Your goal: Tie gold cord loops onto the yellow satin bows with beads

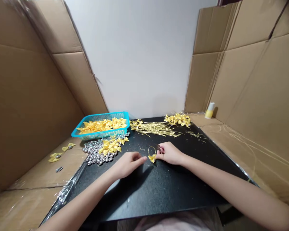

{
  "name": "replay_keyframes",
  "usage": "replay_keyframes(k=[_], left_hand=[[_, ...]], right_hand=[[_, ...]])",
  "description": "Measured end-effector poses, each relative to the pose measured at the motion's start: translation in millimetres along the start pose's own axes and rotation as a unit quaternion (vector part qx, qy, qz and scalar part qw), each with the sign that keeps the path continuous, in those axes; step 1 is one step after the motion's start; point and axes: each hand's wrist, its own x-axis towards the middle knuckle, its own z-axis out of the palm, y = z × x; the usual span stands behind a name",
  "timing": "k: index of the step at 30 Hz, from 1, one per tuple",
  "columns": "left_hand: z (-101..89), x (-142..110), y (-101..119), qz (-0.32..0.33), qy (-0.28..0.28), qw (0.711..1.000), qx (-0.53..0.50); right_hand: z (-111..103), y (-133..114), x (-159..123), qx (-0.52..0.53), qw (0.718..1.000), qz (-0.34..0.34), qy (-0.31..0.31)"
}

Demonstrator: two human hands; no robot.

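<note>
A yellow ribbon bow (152, 158) with a thin gold cord loop standing up from it is held between the fingertips of my right hand (170, 153), low over the black table. Something dark shows at the curled fingers of that hand, too small to make out. Just left of the bow is my left hand (129, 164), thumb stretched toward the bow and a gap between thumb and forefinger. Nothing shows in it. A few short cord scraps (142, 149) lie behind the bow.
A blue basket (74, 132) of yellow bows stands at the back left. Before it spread silver beads (92, 150) with loose bows (110, 146) on top. Gold cord lengths (156, 128) and looped bows (178, 119) lie at the back. A thread cone (209, 110) stands right. Cardboard walls (255, 80) flank the table.
</note>
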Motion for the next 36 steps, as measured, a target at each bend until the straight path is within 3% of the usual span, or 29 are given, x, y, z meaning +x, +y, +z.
replay_keyframes(k=[8,15,19,22,25,29,36], left_hand=[[25.7,14,14,0.046,0.049,0.997,0.026],[23.0,15,20,0.072,0.047,0.993,-0.084],[13.9,10,28,0.104,0.055,0.977,-0.179],[1.2,5,39,0.139,0.099,0.969,-0.18],[-15.5,3,54,0.176,0.174,0.961,-0.123],[-34.9,9,77,0.217,0.254,0.94,-0.068],[-57.6,14,112,0.287,0.305,0.907,-0.044]], right_hand=[[4,3,-5,0.046,0.999,0.002,0.013],[-1,-3,-14,0.104,0.988,-0.106,0.046],[-16,-20,-20,0.118,0.972,-0.182,0.093],[-29,-32,-22,0.154,0.948,-0.23,0.156],[-45,-42,-21,0.238,0.925,-0.208,0.209],[-67,-59,-14,0.28,0.92,-0.178,0.211],[-94,-91,-10,0.298,0.907,-0.197,0.223]])
